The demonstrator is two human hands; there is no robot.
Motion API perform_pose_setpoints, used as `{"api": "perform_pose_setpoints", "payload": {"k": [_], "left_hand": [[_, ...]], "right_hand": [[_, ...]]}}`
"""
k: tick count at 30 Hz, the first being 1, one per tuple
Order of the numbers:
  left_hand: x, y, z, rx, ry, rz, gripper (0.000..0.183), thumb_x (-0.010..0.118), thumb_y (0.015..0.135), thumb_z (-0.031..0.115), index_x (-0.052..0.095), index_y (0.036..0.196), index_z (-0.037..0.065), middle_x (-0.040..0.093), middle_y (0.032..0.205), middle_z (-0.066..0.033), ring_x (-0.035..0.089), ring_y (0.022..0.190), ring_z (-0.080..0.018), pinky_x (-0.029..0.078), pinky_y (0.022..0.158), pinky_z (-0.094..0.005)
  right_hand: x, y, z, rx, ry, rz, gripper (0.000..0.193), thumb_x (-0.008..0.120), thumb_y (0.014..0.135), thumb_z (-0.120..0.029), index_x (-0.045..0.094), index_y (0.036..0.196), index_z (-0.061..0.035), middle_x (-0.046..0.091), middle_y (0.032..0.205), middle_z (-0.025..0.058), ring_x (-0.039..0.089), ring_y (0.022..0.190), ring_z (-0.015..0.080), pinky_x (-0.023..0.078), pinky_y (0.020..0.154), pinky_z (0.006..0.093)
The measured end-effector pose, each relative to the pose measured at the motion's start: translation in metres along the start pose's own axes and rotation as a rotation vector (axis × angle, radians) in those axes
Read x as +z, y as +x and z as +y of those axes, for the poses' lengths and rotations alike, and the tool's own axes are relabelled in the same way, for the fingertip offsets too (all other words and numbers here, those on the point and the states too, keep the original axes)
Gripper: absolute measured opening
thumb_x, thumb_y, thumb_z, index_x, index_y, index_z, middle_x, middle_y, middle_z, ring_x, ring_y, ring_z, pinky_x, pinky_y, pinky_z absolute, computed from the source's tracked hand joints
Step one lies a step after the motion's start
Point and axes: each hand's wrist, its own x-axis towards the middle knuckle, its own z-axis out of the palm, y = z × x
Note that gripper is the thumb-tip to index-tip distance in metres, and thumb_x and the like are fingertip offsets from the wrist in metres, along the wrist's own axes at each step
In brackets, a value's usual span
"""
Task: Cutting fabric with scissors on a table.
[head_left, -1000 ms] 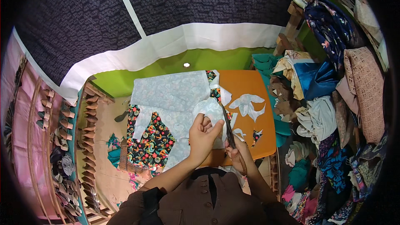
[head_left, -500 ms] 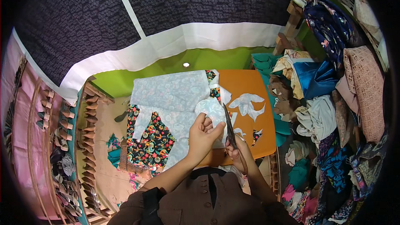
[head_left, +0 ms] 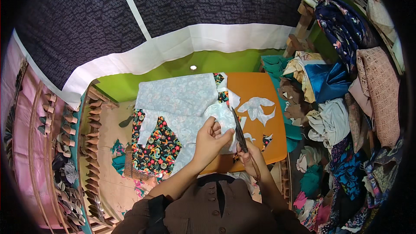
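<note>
My right hand (head_left: 249,158) grips large dark scissors (head_left: 239,136), whose blades point away from me along the right edge of a pale piece of cloth. Pinched in my left hand (head_left: 212,141) is that same pale cloth (head_left: 223,115), just left of the blades. Beneath and left of it, floral fabric (head_left: 173,91) lies folded with its pale wrong side up; its black printed side (head_left: 162,145) shows at the lower left. The orange table (head_left: 242,84) carries all of this. Cut scraps (head_left: 259,108) lie right of the scissors.
Piles of folded and crumpled fabric (head_left: 331,121) crowd the right side. Wooden racks holding shoe-shaped pieces (head_left: 93,147) stand at the left. A dark patterned curtain (head_left: 216,4) with a white border hangs beyond the table, before a green wall (head_left: 173,66).
The scissors look more closed than before, and my right hand has shifted slightly right. My left hand stays nearly in place on the cloth.
</note>
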Motion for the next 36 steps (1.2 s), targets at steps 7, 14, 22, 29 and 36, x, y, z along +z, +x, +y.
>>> {"api": "perform_pose_setpoints", "payload": {"k": [7,14,22,29,36], "left_hand": [[0.008,0.001,0.002,0.139,-0.061,0.12,0.016,0.057,0.078,0.001,0.044,0.087,-0.001,0.054,0.083,-0.0058,0.051,0.077,-0.0067,0.042,0.065,-0.0192],[0.009,-0.002,0.001,0.079,-0.062,0.163,0.016,0.058,0.078,0.001,0.042,0.078,0.001,0.05,0.073,-0.0013,0.048,0.067,-0.0043,0.039,0.053,-0.018],[0.01,0.0,-0.002,0.135,-0.021,0.205,0.029,0.062,0.075,0.003,0.034,0.067,0.006,0.032,0.061,0.0055,0.031,0.057,-0.0006,0.028,0.047,-0.0168],[0.011,-0.003,-0.002,0.113,-0.035,0.211,0.031,0.063,0.074,0.002,0.033,0.067,0.006,0.031,0.062,0.0056,0.029,0.057,-0.0009,0.026,0.047,-0.0162],[0.01,-0.002,-0.003,0.199,0.127,0.221,0.033,0.064,0.074,0.002,0.032,0.066,0.006,0.032,0.061,0.0047,0.031,0.056,-0.0009,0.029,0.045,-0.0168]], "right_hand": [[0.009,0.003,-0.02,-0.026,-0.172,0.015,0.067,0.037,0.071,-0.071,0.041,0.076,-0.0038,0.034,0.067,-0.001,0.033,0.061,0.0076,0.028,0.053,0.0218],[0.01,0.001,0.003,-0.059,-0.039,-0.01,0.062,0.047,0.073,-0.063,0.046,0.085,-0.0021,0.043,0.067,0.0021,0.042,0.062,0.01,0.036,0.055,0.0233],[0.018,0.002,-0.007,0.087,0.124,-0.032,0.078,0.04,0.057,-0.078,0.039,0.088,-0.0064,0.032,0.069,-0.0055,0.029,0.054,0.0011,0.023,0.046,0.0152],[0.011,0.003,0.01,0.039,0.232,-0.144,0.069,0.038,0.073,-0.068,0.041,0.094,-0.0017,0.036,0.076,-0.0005,0.031,0.066,0.0058,0.029,0.057,0.0172],[0.018,0.002,0.009,0.113,0.352,-0.069,0.073,0.055,0.058,-0.07,0.037,0.09,-0.0069,0.029,0.07,-0.005,0.025,0.053,0.002,0.02,0.045,0.0156]]}}
